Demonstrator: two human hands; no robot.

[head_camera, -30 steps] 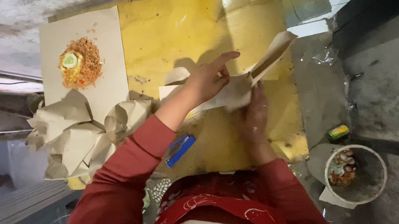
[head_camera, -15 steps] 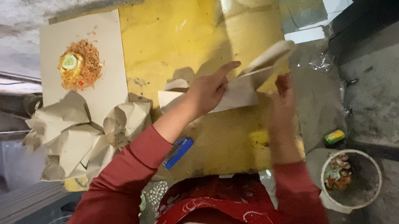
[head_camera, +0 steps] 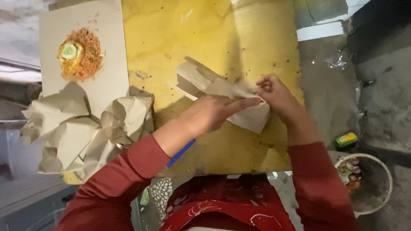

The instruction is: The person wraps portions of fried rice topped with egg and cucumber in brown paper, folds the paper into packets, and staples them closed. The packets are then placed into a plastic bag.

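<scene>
- Now folded shut: brown paper parcel (head_camera: pixel 228 95) mid-table, flap up 0.5 s ago, pressed flat since; wrap looks nearly closed.
- Far left: 1 open paper sheet (head_camera: pixel 106 44) w/ 1 rice portion (head_camera: pixel 80 59); approx 4 wrapped parcels (head_camera: pixel 87 128) below.
- Left hand (head_camera: pixel 213 114) flat on parcel, fingers out.
- Right hand (head_camera: pixel 276 95) pinching parcel's end fold.
- Yellow table (head_camera: pixel 185 21); 1 bucket (head_camera: pixel 369 181), 1 can (head_camera: pixel 346 140) right.

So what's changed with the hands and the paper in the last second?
The raised flap has come down: the paper parcel is now folded flatter, left hand pressing on it, right hand pinching its edge. The rice sheet and wrapped packets stayed put.
</scene>
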